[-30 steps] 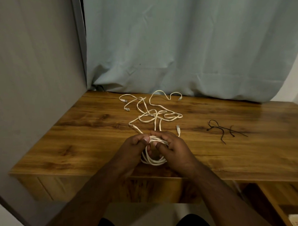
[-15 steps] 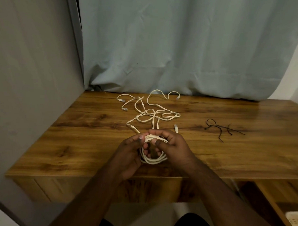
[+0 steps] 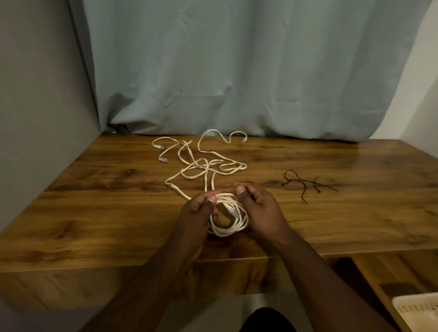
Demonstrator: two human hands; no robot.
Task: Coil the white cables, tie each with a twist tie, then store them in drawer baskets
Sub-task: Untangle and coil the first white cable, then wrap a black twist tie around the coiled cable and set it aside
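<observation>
- White coil (image 3: 229,217) now fuller than a second ago, held low over the wooden desk (image 3: 87,211) near its front edge; left hand (image 3: 199,214) pinching the loops at the top, thumb against fingertips.
- Right hand (image 3: 257,209) shifted off the coil's top to its right flank, fingers curled round the strands, feeding slack in.
- Judged: winding partly done, loose cable (image 3: 203,165) trailing back across the desk in a tangle, likely to snag.
- Black twist ties (image 3: 309,185) well apart to the right; basket (image 3: 421,309) at lower right.
</observation>
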